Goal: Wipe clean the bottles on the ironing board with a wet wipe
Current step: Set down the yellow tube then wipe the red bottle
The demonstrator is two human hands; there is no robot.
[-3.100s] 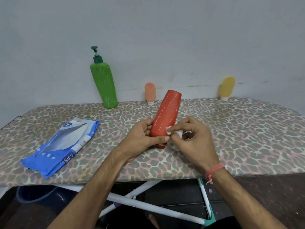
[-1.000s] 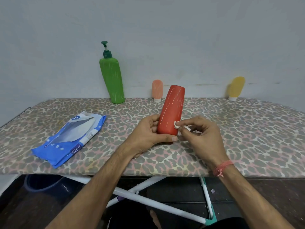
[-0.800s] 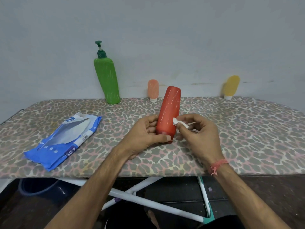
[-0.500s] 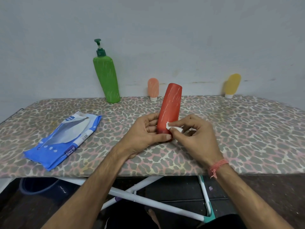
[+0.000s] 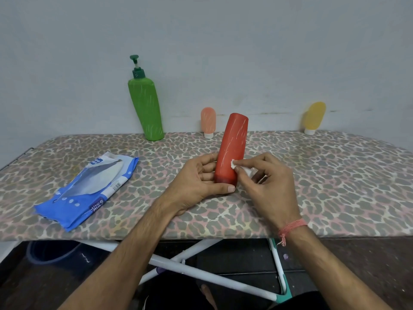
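Pinching a white wet wipe, your right hand fingers press it against the red bottle, which your left hand grips upright near its base on the ironing board. A green pump bottle stands behind.

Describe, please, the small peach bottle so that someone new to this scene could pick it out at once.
Look along the far edge of the ironing board, against the wall. Between the tall green pump bottle and the yellow bottle stands the small peach bottle, cap down. It is pale peach, unlike the larger red bottle nearby.
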